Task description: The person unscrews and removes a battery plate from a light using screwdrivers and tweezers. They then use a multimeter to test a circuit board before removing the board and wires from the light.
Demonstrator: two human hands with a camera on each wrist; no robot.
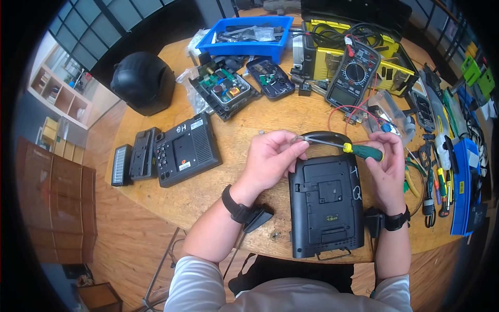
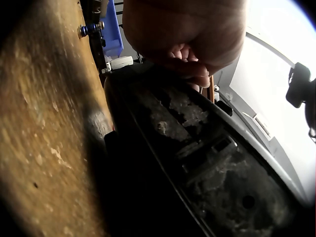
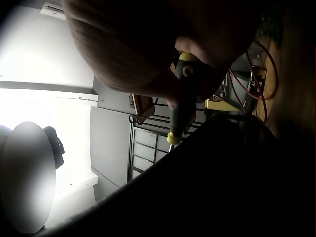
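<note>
A screwdriver (image 1: 363,151) with a green and yellow handle lies almost level above the far end of a black boxy device (image 1: 327,208). My right hand (image 1: 389,174) holds its handle, which also shows in the right wrist view as a dark handle with yellow ends (image 3: 183,106). At the other end, my left hand (image 1: 273,158) pinches the shaft's tip between thumb and fingers; I cannot tell if a small part sits there too. The device lies back up near the table's front edge, with white letters on its right side. Its dark side (image 2: 197,148) fills much of the left wrist view.
Left of the device lies a similar black unit (image 1: 189,151) beside smaller modules. Behind are an opened housing with a circuit board (image 1: 228,88), a blue bin (image 1: 244,49) and a multimeter (image 1: 353,75) with red leads. Hand tools (image 1: 442,182) crowd the right edge.
</note>
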